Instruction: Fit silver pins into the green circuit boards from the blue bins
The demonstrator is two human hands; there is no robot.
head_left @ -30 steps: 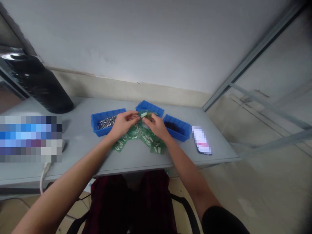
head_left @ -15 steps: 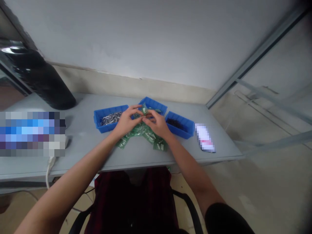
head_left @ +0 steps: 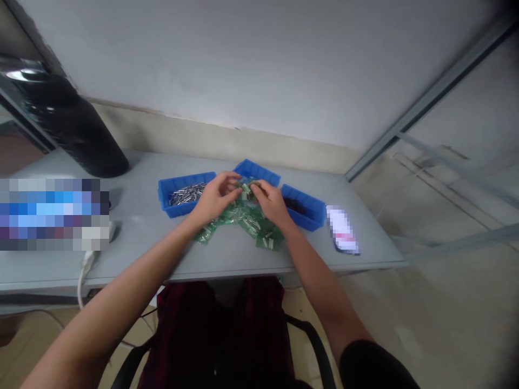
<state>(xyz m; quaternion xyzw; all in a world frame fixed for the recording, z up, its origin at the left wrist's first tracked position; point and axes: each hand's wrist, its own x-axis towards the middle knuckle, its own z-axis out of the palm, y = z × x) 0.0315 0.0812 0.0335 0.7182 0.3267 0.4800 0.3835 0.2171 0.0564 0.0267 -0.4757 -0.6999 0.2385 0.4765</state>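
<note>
My left hand (head_left: 218, 199) pinches the left side of a small green plastic bag (head_left: 246, 191) with pale pieces in it. Its other side is between the fingertips of my right hand (head_left: 271, 201). Below the hands, several green bags (head_left: 250, 222) lie in a loose pile on the grey table (head_left: 239, 258). Beside my left hand stands a blue bin (head_left: 166, 204) of metal pins (head_left: 187, 193). Behind the hands is a second blue bin (head_left: 263, 174), its contents partly hidden. A third blue bin (head_left: 310, 218), right of my right hand, holds dark small parts (head_left: 295, 205).
A large black bottle (head_left: 91, 138) stands at the back left. In front of it are a blurred-out object (head_left: 48, 213) and a white cable (head_left: 82, 275). A phone (head_left: 343, 229) lies at the right, near a metal frame (head_left: 405, 127).
My hands have moved slightly apart, my right hand to the right. The green bag between them now shows more openly. The view has shifted a little.
</note>
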